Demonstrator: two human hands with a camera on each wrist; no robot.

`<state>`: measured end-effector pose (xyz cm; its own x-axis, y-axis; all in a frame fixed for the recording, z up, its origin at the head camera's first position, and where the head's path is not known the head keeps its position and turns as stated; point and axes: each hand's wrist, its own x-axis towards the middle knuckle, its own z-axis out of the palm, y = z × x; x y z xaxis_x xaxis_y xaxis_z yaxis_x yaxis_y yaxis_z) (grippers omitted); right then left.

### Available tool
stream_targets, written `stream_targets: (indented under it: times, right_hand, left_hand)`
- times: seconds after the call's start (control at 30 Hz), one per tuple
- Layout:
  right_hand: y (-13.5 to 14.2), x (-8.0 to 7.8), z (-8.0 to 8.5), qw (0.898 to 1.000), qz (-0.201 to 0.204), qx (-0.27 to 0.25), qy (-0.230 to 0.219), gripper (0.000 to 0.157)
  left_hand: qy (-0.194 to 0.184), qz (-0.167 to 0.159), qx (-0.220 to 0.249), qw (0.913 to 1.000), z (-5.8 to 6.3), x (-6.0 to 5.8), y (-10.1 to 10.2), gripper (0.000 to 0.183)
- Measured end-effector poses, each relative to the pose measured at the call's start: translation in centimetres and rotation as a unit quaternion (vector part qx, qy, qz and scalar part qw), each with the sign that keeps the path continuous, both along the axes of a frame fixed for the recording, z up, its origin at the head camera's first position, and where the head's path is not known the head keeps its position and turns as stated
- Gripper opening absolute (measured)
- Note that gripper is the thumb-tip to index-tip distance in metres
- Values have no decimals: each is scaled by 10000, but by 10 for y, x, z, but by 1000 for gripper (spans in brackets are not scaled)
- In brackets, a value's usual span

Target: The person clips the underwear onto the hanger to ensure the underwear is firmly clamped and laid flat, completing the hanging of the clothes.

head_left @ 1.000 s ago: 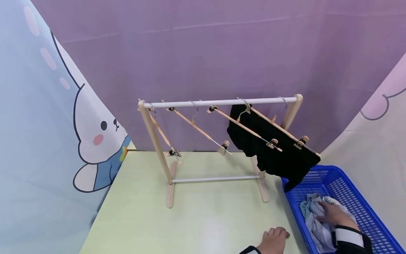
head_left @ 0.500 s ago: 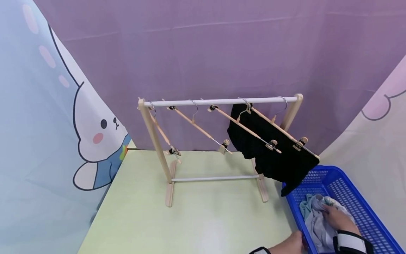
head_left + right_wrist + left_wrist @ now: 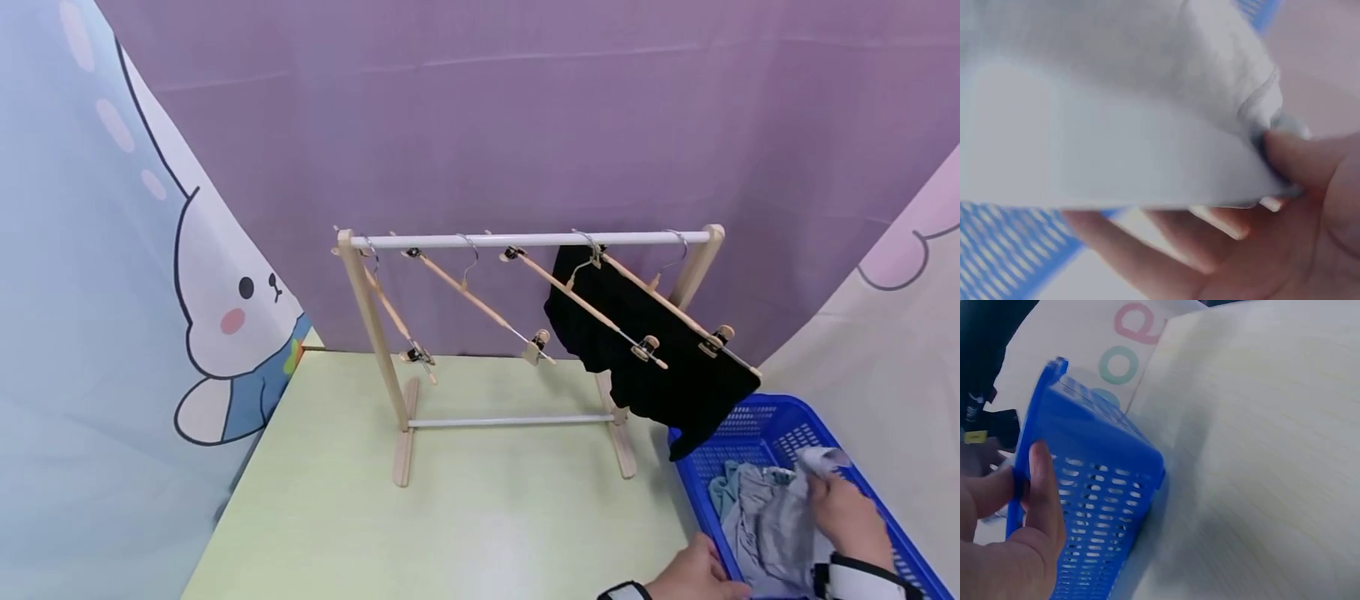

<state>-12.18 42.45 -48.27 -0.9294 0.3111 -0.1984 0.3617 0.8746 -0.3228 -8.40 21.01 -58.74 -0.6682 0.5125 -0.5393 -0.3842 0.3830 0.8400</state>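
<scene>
At the lower right of the head view, my right hand [image 3: 851,521] grips a light grey garment [image 3: 783,529], lifting part of it above the blue plastic basket [image 3: 701,492]. In the right wrist view the thumb presses the cloth [image 3: 1116,144] against the fingers, with its lower edge spread across them. My left hand [image 3: 697,573] holds the basket's near left rim. Its thumb and fingers pinch that rim in the left wrist view, where the perforated basket wall [image 3: 1094,447] shows. A teal cloth [image 3: 723,490] lies in the basket beside the grey one.
A small wooden rack with a white rail [image 3: 450,242] stands on the pale green table [image 3: 480,525]. Clip hangers [image 3: 480,308] hang from it, the rightmost bearing a black garment [image 3: 675,392] that overhangs the basket's far left corner. A purple cloth backdrop [image 3: 480,125] rises behind.
My left hand has moved right from the table to the basket rim and taken hold of it. The right hand has shifted right and up, lifting the grey garment partly off the pile.
</scene>
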Motion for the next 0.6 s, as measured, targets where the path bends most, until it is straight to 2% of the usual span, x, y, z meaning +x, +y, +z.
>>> stream_targets:
  times: [0.1, 0.2, 0.27, 0.37, 0.5, 0.6]
  right_hand:
    - [-3, 7, 25, 9963, -301, 168, 782, 40]
    - [-11, 9, 51, 9908, -545, 334, 1190, 39]
    - [-20, 9, 68, 9894, -730, 382, 1193, 42]
    - [-36, 11, 89, 9819, -944, 442, 1581, 47]
    - [-61, 17, 113, 9674, -1317, 391, 2128, 57]
    - [-80, 23, 130, 9590, -1537, 207, 2371, 63]
  left_hand:
    - [73, -6, -15, 10000, 4, 2, -2, 30]
    - [114, 172, -67, 9998, 12, 5, -3, 30]
    - [193, 359, -195, 9990, 19, 8, -3, 30]
    - [308, 476, -331, 9978, 27, 10, -4, 30]
    - [324, 354, -91, 9988, 30, 11, -10, 29]
    - [346, 249, 214, 9989, 28, 10, -14, 28]
